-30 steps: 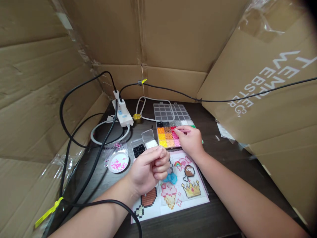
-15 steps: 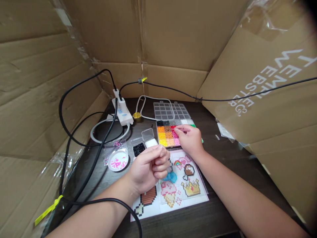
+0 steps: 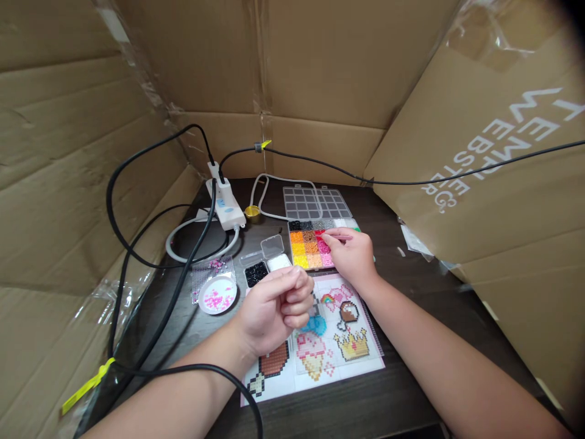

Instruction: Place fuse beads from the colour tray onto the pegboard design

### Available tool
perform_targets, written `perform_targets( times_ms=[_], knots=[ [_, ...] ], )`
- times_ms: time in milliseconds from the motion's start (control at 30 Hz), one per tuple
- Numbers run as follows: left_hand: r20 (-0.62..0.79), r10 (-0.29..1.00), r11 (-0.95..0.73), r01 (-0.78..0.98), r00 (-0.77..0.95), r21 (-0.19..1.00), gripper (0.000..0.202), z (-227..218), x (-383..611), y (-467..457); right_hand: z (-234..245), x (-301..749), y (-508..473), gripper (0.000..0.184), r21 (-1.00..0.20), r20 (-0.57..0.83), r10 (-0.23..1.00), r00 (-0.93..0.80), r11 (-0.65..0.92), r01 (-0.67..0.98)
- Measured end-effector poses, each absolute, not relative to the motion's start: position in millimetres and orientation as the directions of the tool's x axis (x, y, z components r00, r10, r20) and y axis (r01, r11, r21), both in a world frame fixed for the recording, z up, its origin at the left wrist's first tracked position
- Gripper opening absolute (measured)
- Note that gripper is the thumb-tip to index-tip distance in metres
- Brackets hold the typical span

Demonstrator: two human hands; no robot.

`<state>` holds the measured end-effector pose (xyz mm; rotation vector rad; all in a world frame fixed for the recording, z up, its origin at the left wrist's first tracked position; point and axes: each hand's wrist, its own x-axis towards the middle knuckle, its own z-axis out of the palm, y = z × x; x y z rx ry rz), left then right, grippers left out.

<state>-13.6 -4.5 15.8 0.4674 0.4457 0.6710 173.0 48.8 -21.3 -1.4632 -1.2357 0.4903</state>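
My right hand (image 3: 354,253) reaches over the compartment box of coloured beads (image 3: 305,249). Pinched in its fingers are slim pink tweezers (image 3: 339,236), their tip by the red beads (image 3: 320,234). Closed in a loose fist, my left hand (image 3: 278,308) hovers above the pattern sheet (image 3: 336,378), with nothing showing in it. Pixel designs, among them a crown (image 3: 353,346) and an ice cream cone (image 3: 311,353), appear on the sheet under a clear pegboard. Beside the left hand are a small box of black beads (image 3: 256,274) and a box of white beads (image 3: 278,263).
Left of the bead boxes, a white dish (image 3: 219,295) holds pink and white beads, near a clear pegboard (image 3: 198,277). A power strip (image 3: 227,204) with black cables (image 3: 201,250) stands behind. A yellow tape roll (image 3: 252,212) sits farther back. Cardboard walls (image 3: 320,146) surround the table.
The right hand has barely shifted at the red beads, still holding the tweezers. My left fist stays in place. The whole view has moved slightly.
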Motion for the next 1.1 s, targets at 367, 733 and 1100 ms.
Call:
perform_targets(
  times_ms=[367,733,1100],
  knots=[
    [-0.231,0.673,0.69,-0.485,0.703,0.537,0.03,14.4,-14.1,-4.2,10.2,178.7,22.7,0.015,-0.939,0.289,0.86,0.421,0.168,0.3],
    [-0.226,0.697,0.654,-0.475,0.68,0.588,0.032,16.1,-12.1,-1.5,0.5,223.8,-79.8,0.017,-0.982,0.036,0.938,0.346,-0.032,0.188],
    [-0.24,0.729,0.62,-0.471,0.64,0.628,0.031,19.4,-10.7,-0.5,-30.4,225.2,-99.0,0.014,-0.997,-0.032,0.934,0.357,-0.057,0.058]
  ],
)
